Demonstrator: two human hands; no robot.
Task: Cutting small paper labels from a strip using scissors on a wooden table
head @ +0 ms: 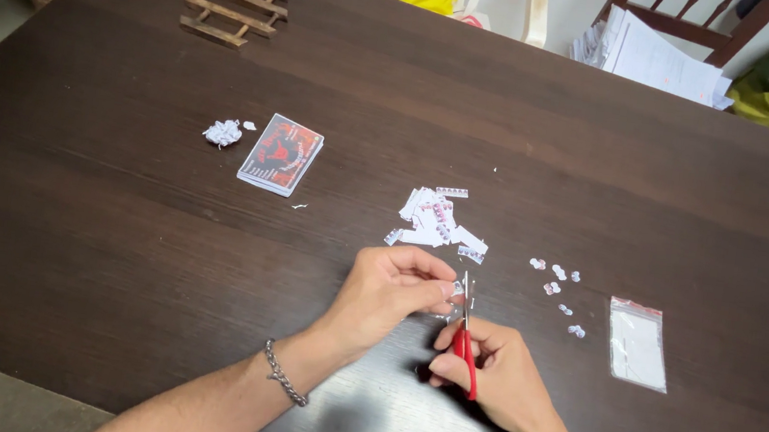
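A tiny paper scrap is being pinched between the fingertips of the left hand, near the middle of the dark wooden table. The right hand is gripping red-handled scissors, their blades pointing far, touching the scrap. The two hands are sitting close together. Just beyond them a pile of paper cuttings is lying; to the right, small cut-out pieces and a clear zip bag. Far left, a stack of cards, a crumpled paper ball and a wooden trivet are resting.
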